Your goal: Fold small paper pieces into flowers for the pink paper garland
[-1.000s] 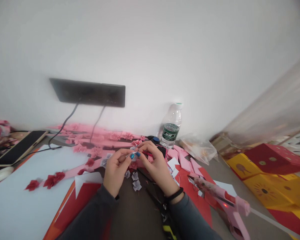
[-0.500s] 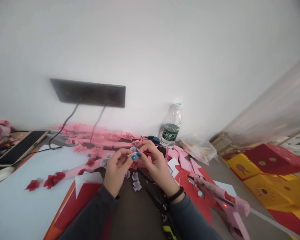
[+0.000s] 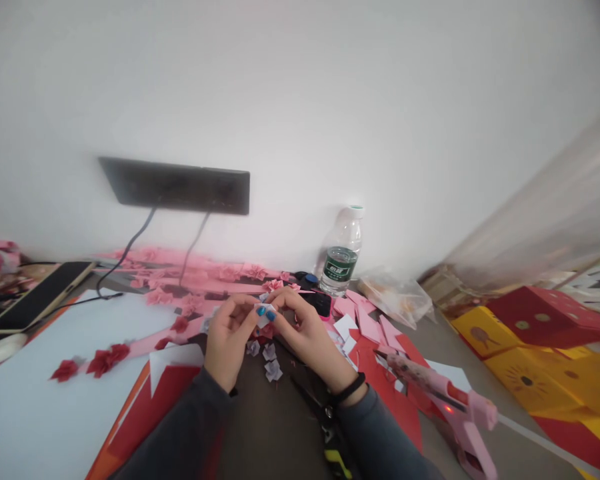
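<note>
My left hand [image 3: 229, 339] and my right hand [image 3: 307, 337] meet over the table, thumbs and fingers pinched on a small piece of white paper [image 3: 265, 309]. Its folds are partly hidden by the fingers. Just below them lie several small pale paper flowers [image 3: 273, 371]. Under my right wrist is a pair of pliers [image 3: 327, 413] with black and yellow handles. Red paper flowers [image 3: 107, 361] on a pink strip lie left of my hands. White and pink paper pieces [image 3: 366, 327] are scattered to the right.
A pink glue gun [image 3: 437, 393] with a lit red light lies at the right, near yellow and red boxes [image 3: 530, 373]. A water bottle [image 3: 341, 257] stands by the wall. Phones [image 3: 43, 293] [image 3: 319, 304], a white sheet [image 3: 80, 413], and red paper [image 3: 155, 407] lie about.
Both hands have closed in on the white paper; my right fingers have come down and left, uncovering the phone behind them. The surrounding things stay put.
</note>
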The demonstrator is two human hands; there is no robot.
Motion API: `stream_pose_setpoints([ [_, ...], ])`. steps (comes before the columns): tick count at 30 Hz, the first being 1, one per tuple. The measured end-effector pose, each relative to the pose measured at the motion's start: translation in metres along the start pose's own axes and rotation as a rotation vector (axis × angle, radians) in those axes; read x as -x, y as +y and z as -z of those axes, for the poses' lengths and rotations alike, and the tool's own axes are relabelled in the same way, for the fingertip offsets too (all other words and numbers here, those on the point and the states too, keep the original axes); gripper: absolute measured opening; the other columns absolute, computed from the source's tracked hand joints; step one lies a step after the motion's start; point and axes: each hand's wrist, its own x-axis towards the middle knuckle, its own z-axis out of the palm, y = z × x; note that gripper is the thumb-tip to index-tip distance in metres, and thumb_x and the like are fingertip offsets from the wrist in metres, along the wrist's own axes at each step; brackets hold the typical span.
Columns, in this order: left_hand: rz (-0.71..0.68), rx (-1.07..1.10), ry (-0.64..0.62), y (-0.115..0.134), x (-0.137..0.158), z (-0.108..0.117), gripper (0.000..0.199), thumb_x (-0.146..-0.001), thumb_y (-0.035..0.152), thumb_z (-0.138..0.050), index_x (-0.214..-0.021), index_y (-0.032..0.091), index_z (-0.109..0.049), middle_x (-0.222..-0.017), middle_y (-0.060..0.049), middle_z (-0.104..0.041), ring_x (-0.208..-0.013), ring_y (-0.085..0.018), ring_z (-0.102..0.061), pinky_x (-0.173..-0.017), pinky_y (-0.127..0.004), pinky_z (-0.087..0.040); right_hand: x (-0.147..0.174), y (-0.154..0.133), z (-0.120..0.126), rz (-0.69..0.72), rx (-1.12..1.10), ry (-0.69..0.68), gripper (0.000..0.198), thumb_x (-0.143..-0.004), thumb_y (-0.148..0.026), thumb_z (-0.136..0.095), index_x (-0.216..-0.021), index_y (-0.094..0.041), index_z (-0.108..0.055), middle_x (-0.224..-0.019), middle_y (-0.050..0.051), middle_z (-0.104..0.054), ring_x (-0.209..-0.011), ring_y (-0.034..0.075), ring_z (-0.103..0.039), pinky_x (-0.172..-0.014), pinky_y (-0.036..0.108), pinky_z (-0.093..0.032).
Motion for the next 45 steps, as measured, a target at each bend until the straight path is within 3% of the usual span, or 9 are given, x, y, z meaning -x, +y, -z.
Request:
stream_pose_setpoints([
  [6, -0.034, -0.064, -0.015, 0.005, -0.001, -0.001, 0.016, -0.086, 0.033, -0.064, -0.092, 0.018, -0.068, -0.078, 0.0, -0.066, -0.067, -0.012, -0.061, -0.06, -0.02, -0.05, 0.0, -0.002, 0.001, 0.029, 0.047, 0.005, 0.022, -0.096, -0.027, -0.05, -0.075, -0.021, -0.049, -0.087, 0.004, -0.059, -0.083, 0.018, -0.055, -0.078, 0.031, -0.045],
  [10, -0.087, -0.094, -0.037, 0.01, 0.0, -0.004, 0.014, -0.08, 0.028, -0.069, -0.09, 0.018, -0.066, -0.085, -0.003, -0.07, -0.082, -0.017, -0.068, -0.072, -0.024, -0.056, 0.001, -0.002, 0.003, 0.11, 0.176, 0.043, 0.023, -0.095, -0.02, -0.05, -0.072, -0.022, -0.048, -0.083, 0.004, -0.059, -0.081, 0.019, -0.054, -0.076, 0.033, -0.044],
  [16, -0.144, -0.17, 0.025, 0.013, 0.002, -0.003, 0.008, -0.079, 0.024, -0.067, -0.085, 0.018, -0.065, -0.083, -0.003, -0.07, -0.079, -0.016, -0.069, -0.071, -0.023, -0.058, 0.002, -0.002, 0.003, 0.153, 0.241, 0.031, 0.02, -0.092, -0.015, -0.052, -0.073, -0.022, -0.05, -0.085, 0.005, -0.059, -0.085, 0.02, -0.056, -0.079, 0.034, -0.045],
  [29, -0.148, -0.211, -0.015, 0.009, 0.003, -0.001, 0.01, -0.083, 0.025, -0.065, -0.088, 0.018, -0.07, -0.088, -0.004, -0.074, -0.079, -0.017, -0.071, -0.068, -0.022, -0.059, 0.002, -0.004, 0.001, 0.134, 0.255, -0.016, 0.018, -0.083, -0.009, -0.052, -0.073, -0.022, -0.046, -0.09, 0.004, -0.058, -0.088, 0.019, -0.056, -0.082, 0.034, -0.046],
  [34, -0.181, -0.263, -0.01, 0.009, 0.002, 0.002, 0.016, -0.082, 0.026, -0.068, -0.093, 0.02, -0.077, -0.098, -0.006, -0.078, -0.089, -0.02, -0.074, -0.078, -0.028, -0.062, 0.003, -0.001, 0.001, 0.113, 0.273, -0.004, 0.02, -0.086, -0.013, -0.053, -0.072, -0.022, -0.043, -0.091, 0.006, -0.057, -0.087, 0.02, -0.055, -0.08, 0.035, -0.046],
  [45, -0.209, -0.317, 0.011, 0.013, 0.002, 0.004, 0.02, -0.082, 0.026, -0.066, -0.096, 0.023, -0.08, -0.1, -0.003, -0.079, -0.09, -0.022, -0.075, -0.081, -0.032, -0.063, 0.001, -0.001, 0.002, 0.091, 0.184, 0.014, 0.023, -0.091, -0.016, -0.053, -0.071, -0.021, -0.044, -0.089, 0.005, -0.058, -0.085, 0.018, -0.055, -0.078, 0.031, -0.045],
])
